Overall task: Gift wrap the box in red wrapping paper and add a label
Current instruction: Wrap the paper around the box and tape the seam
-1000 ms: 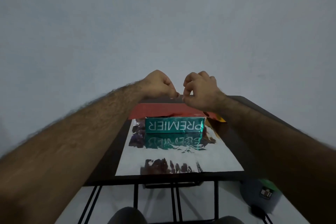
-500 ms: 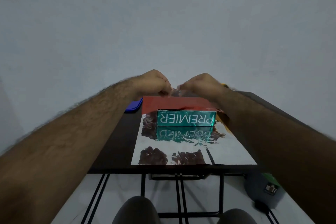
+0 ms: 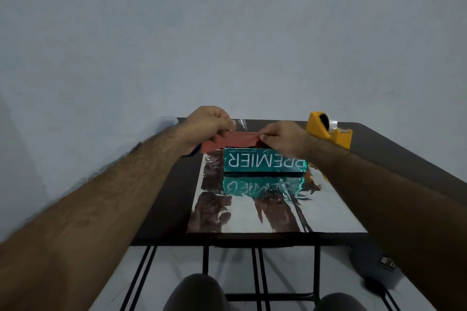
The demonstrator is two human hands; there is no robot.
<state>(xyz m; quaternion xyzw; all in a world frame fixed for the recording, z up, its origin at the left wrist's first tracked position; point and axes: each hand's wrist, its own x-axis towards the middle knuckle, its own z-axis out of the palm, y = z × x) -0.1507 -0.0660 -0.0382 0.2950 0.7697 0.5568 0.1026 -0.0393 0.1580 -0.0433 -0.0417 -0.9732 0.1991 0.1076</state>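
A teal box (image 3: pixel 264 162) printed PREMIER lies on wrapping paper (image 3: pixel 252 207) spread silver side up on a dark table (image 3: pixel 166 197). The paper's far edge is folded up, so its red side (image 3: pixel 233 142) shows behind the box. My left hand (image 3: pixel 208 125) holds a clear strip of tape (image 3: pixel 241 124) between its fingertips, just above the red flap's left part. My right hand (image 3: pixel 283 137) pinches the red flap's upper right edge. Part of the flap is hidden behind my hands.
A yellow tape dispenser (image 3: pixel 328 132) stands at the table's far right. A blue object (image 3: pixel 193 153) peeks out under my left wrist. The table's black metal frame (image 3: pixel 255 270) and my knees show below its near edge. A grey object (image 3: pixel 374 264) lies on the floor at right.
Both hands have come down from above the table to the red flap. My right hand has let go of the tape and taken the flap's edge. The view has tilted, bringing the dispenser into sight.
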